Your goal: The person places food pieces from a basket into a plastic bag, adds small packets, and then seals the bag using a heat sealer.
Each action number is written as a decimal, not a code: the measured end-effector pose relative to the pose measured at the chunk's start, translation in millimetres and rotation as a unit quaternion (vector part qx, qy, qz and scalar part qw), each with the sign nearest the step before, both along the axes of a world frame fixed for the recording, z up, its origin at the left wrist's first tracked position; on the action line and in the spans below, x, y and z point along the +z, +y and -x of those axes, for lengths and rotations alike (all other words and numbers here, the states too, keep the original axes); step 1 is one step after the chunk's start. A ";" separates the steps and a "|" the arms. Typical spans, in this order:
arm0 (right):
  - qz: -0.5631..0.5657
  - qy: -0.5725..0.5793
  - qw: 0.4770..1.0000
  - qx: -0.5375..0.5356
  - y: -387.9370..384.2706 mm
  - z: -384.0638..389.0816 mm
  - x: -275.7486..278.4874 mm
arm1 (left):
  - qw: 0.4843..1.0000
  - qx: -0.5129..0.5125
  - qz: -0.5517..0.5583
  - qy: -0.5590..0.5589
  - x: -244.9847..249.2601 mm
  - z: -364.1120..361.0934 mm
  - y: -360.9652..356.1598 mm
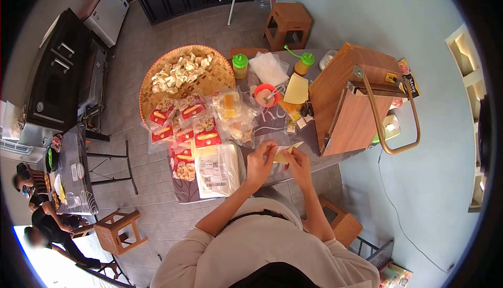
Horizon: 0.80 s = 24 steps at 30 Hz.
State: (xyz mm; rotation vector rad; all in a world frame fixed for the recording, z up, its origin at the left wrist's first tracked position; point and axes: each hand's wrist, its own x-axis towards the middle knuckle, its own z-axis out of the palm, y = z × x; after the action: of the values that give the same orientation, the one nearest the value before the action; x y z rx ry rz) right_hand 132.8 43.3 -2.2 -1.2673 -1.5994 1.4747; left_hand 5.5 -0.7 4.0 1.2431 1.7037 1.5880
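My left hand point(261, 163) and my right hand point(297, 163) are close together at the near edge of the table, in front of my body. Between them is a small pale-yellow piece of paper point(284, 154), pinched by the fingers of both hands. Left of my left hand lies a white stack of plastic packaging with a printed shipping label point(214, 175). Beyond the hands are a yellow paper sheet point(296, 89), a red bowl point(267, 94) with a utensil in it, and a clear bag of pale chips point(236, 117).
Red-labelled snack packs point(205, 131) lie beside a round woven tray point(225, 68) of chips. Green-capped bottles point(240, 66) stand at the back. A large wooden box with a metal handle point(346, 104) takes up the right side. Two people point(52, 220) are at a table far left.
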 end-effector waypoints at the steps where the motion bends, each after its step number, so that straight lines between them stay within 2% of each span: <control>1: 0.020 0.031 0.999 -0.012 -0.3 2.0 2.3 | 1.000 0.009 -0.008 -0.029 -4.1 -0.3 1.4; 3: 0.039 0.061 0.997 -0.024 0.5 2.2 2.4 | 0.998 0.019 -0.016 -0.057 -6.0 1.9 3.2; 5: 0.077 0.085 0.993 -0.020 0.9 -3.0 -0.9 | 0.986 0.032 0.061 -0.151 -3.8 11.3 4.5; 6: 0.076 0.085 0.993 -0.020 1.3 -4.8 1.2 | 0.986 0.032 0.060 -0.151 -7.2 15.6 6.5; 8: 0.101 0.079 0.992 0.001 2.1 -8.1 7.2 | 0.967 0.070 0.032 -0.244 -22.0 25.4 11.0; 10: 0.090 0.067 0.994 0.005 3.2 -12.2 1.7 | 0.960 0.079 0.028 -0.267 -24.7 37.1 12.4; 12: 0.079 0.055 0.995 0.010 5.7 -16.8 -3.5 | 0.885 0.110 0.048 -0.451 -25.4 49.4 13.6; 14: 0.088 0.039 0.995 -0.017 7.8 -21.7 -7.2 | 0.877 0.110 0.022 -0.468 -37.4 61.8 13.7; 16: 0.100 0.054 0.993 -0.023 10.8 -26.9 -10.3 | 0.860 0.165 0.011 -0.484 -39.5 70.8 15.8; 18: 0.112 0.068 0.991 -0.029 14.2 -33.1 -15.6 | 0.854 0.173 0.004 -0.490 -49.5 82.7 16.1; 20: 0.115 0.034 0.991 -0.057 20.4 -40.6 -23.7 | 0.846 0.222 -0.059 -0.480 -56.2 94.0 16.8; 22: 0.097 0.043 0.992 -0.068 30.7 -50.8 -29.0 | 0.843 0.232 -0.081 -0.478 -48.1 105.0 15.6; 24: 0.081 0.053 0.992 -0.076 40.1 -55.5 -34.5 | 0.833 0.296 -0.109 -0.456 -42.4 116.6 13.5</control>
State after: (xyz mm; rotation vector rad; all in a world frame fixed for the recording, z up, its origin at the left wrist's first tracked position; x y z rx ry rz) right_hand 188.3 83.3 -36.7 -1.3449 -1.3072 1.5734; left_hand -111.1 12.8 -38.5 -0.1169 1.2899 2.2503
